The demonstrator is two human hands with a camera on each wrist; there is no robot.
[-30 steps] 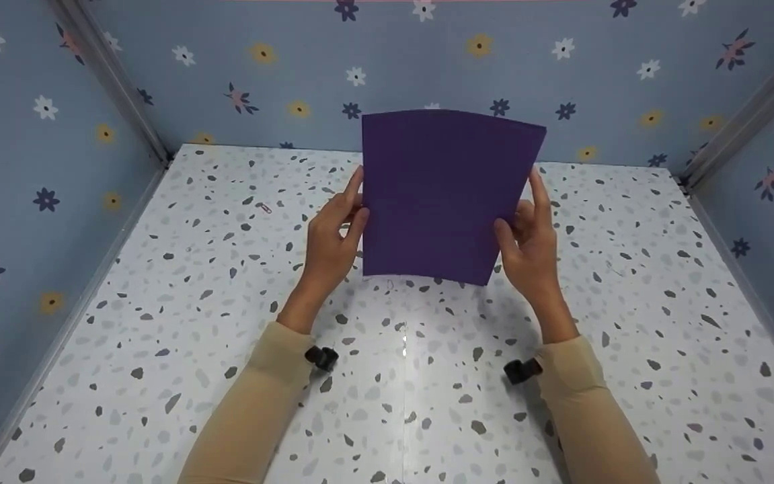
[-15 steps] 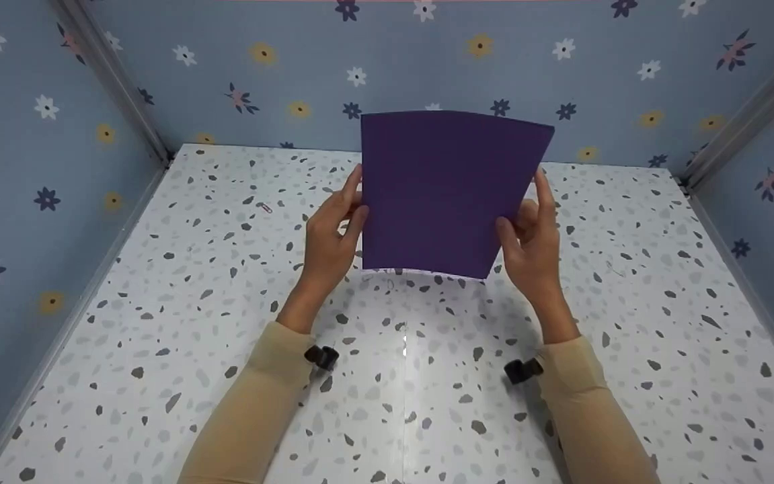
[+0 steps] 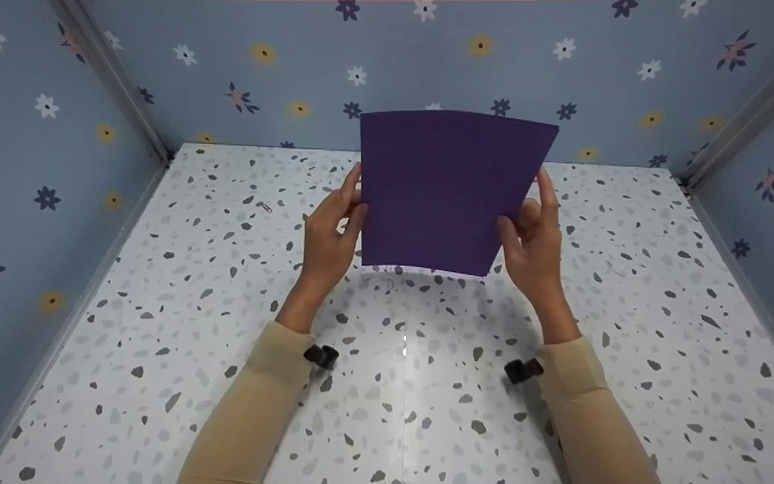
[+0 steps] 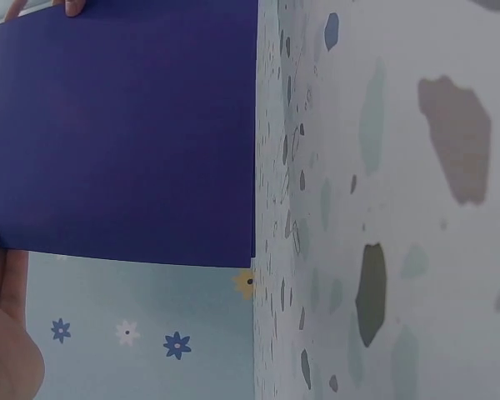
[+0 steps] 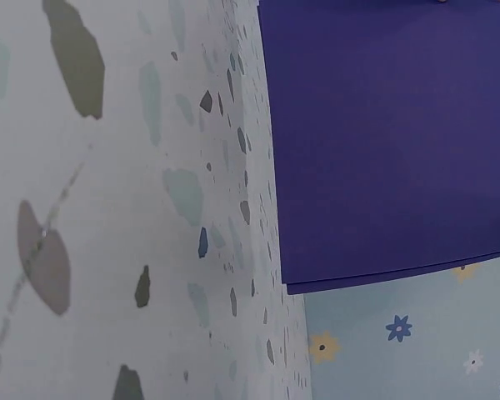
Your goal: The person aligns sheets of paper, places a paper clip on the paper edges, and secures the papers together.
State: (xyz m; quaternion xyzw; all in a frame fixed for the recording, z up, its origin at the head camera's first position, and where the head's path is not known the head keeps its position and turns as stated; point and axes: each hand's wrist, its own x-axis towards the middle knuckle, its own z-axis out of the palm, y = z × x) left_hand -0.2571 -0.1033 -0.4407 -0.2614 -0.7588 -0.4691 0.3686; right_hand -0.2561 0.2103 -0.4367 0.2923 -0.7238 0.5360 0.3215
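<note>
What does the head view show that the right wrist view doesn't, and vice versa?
Only the head view: the paper clip and both beige sleeves.
Only the right wrist view: a second purple layer peeking past an edge of the purple sheet.
Both: that sheet, the right hand (just a sliver from the wrist), the speckled tabletop and the flowered wall.

The scene is lit evenly and softly, apparently from above. A pale sheen is spread over the near middle of the tabletop (image 3: 387, 403), while the back wall (image 3: 413, 54) is left dimmer. Faint, soft-edged shadows are cast beside both sleeves (image 3: 232, 417). In the 2 wrist views, a bluer tint is given to the purple paper (image 4: 125, 133), with a light haze shown near its left edge in the left view.
</note>
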